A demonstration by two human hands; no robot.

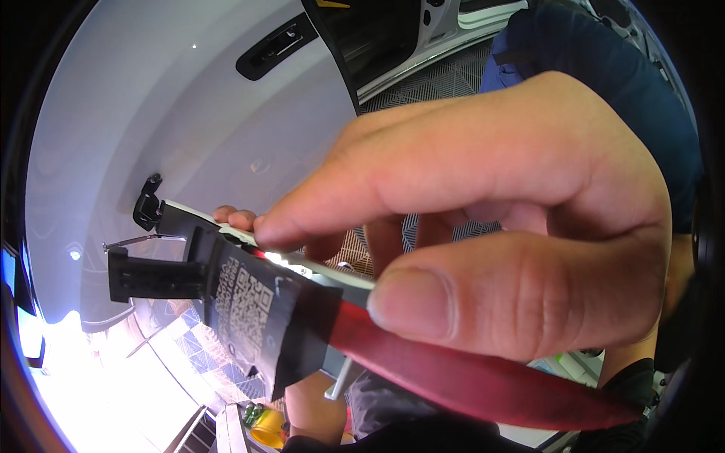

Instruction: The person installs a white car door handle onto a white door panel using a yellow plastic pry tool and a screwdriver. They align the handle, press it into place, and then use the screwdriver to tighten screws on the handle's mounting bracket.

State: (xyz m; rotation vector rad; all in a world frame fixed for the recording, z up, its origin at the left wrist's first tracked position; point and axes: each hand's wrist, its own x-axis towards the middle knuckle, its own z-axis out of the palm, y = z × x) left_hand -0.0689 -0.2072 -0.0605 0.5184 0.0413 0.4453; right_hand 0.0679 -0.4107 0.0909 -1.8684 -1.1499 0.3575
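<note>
My right hand [521, 204] is large in the foreground, its thumb and index finger closed on a long red tapered strip that looks like a plastic pry tool [491, 377]. Its near end points to the lower right, while the other end runs behind a black plastic part [249, 302] with a printed label and a side bracket. Along the far edge of that part runs a light-coloured rim. Fingertips of my left hand [236, 218] curl over this rim; the rest of the hand is hidden behind the part. My left forearm [313, 408] rises from the lower edge.
A pale car body panel [151, 113] with a black recessed handle [277, 47] fills the upper left. A black hinge-like fitting [147, 204] sticks out from it. A person in dark blue clothing [604, 83] is at the upper right. A yellow container [267, 429] stands below.
</note>
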